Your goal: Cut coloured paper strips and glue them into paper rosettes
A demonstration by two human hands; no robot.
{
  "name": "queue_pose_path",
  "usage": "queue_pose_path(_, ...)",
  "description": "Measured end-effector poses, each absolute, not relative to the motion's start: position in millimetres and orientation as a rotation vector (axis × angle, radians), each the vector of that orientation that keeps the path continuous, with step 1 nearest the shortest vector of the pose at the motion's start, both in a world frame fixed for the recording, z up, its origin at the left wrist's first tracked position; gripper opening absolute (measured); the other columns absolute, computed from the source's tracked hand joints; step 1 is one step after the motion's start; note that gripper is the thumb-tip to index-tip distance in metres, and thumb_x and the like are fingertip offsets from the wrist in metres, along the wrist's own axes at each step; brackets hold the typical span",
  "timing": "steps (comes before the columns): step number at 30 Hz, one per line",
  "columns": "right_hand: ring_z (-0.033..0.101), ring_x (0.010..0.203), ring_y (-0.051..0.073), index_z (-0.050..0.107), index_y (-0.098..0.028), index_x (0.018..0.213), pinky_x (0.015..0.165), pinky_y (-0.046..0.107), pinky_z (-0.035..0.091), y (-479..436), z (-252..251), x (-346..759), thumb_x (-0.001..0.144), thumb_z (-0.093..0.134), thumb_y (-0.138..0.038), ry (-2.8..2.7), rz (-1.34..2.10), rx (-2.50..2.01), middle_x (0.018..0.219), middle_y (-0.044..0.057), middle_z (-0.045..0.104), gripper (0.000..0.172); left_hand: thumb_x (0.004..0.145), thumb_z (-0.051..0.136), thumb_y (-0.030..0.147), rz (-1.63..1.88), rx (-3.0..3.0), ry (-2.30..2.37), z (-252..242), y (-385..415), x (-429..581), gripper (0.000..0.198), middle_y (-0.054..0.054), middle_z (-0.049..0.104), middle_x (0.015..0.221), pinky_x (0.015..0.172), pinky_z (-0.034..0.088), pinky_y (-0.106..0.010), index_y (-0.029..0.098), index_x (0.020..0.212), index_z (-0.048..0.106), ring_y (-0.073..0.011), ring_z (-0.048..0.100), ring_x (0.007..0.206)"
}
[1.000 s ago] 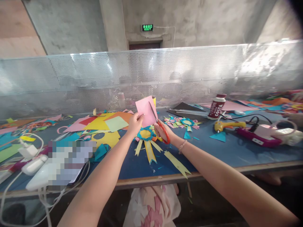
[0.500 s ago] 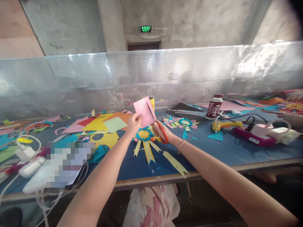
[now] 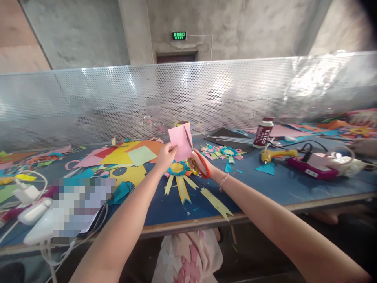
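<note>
- Concrete wall (image 3: 235, 27): forms the background, grey and unpainted through the centre.
- Perforated metal panel (image 3: 118, 90): stands along the far side of the table (image 3: 282, 184), which has a blue top and carries coloured paper sheets and scraps.
- Change against the frame one second earlier: more of the rim of the yellow roll (image 3: 182, 123) shows above the top edge of the pink paper (image 3: 178, 137). Both hands retain the same items.
- Left hand (image 3: 166, 155): fingers closed, pinching the pink paper at its lower left, thumb on the near face.
- Right hand (image 3: 212, 169): fingers closed around the handles of the scissors (image 3: 202, 157), just beside the paper's lower right corner.
- Pink paper: held raised above the tabletop, in front of the yellow roll; flat, plain, four-sided and slightly tilted.
- Scissors: red outer handle, yellow inner lining, dark blade. The blade points up and left over the right part of the paper; whether the blades are parted cannot be determined.
- Rosette (image 3: 177, 168): lies below the paper, with a yellow centre, blue ruffled edge and pale yellow tails.
- Bracelet (image 3: 224, 181): thin, pale, worn on the right wrist.
</note>
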State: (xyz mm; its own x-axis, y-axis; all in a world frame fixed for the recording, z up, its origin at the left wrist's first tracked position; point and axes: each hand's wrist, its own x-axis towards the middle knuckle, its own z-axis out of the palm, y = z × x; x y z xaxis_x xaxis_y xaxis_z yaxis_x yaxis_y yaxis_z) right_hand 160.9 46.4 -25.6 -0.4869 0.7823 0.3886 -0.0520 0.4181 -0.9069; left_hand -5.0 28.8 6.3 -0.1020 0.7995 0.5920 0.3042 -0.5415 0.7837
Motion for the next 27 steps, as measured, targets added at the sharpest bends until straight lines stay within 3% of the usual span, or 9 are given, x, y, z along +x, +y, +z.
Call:
queue_pose_path(13, 0.034, 0.036, 0.008, 0.034, -0.024, 0.072, 0.037, 0.023, 0.029, 45, -26, 155, 0.08, 0.043, -0.07, -1.741, 1.178, -0.671, 0.044, -0.008, 0.037, 0.047, 0.08, 0.059, 0.036, 1.655, 1.82, 1.223, -1, 35, -6, 0.021, 0.002, 0.054, 0.059, 0.051, 0.036, -0.022, 0.016, 0.075, 0.058, -0.011, 0.048, 0.055)
queue_pose_path(23, 0.034, 0.042, 0.008, 0.036, -0.024, 0.078, 0.042, 0.023, 0.031, 53, -30, 160, 0.079, 0.047, -0.068, -1.686, 1.267, -0.585, 0.05, -0.009, 0.036, 0.045, 0.08, 0.058, 0.034, 1.599, 1.821, 1.191, 1, 33, -3, 0.019, -0.003, 0.064, 0.069, 0.062, 0.043, -0.026, 0.015, 0.078, 0.061, -0.016, 0.058, 0.066)
queue_pose_path(27, 0.038, 0.044, 0.009, 0.038, -0.023, 0.077, 0.044, 0.024, 0.032, 55, -31, 161, 0.082, 0.042, -0.067, -1.694, 1.219, -0.576, 0.051, -0.007, 0.04, 0.044, 0.079, 0.057, 0.029, 1.532, 1.82, 1.258, 1, 32, 1, 0.016, -0.004, 0.064, 0.069, 0.059, 0.042, -0.026, 0.014, 0.076, 0.062, -0.017, 0.059, 0.065)
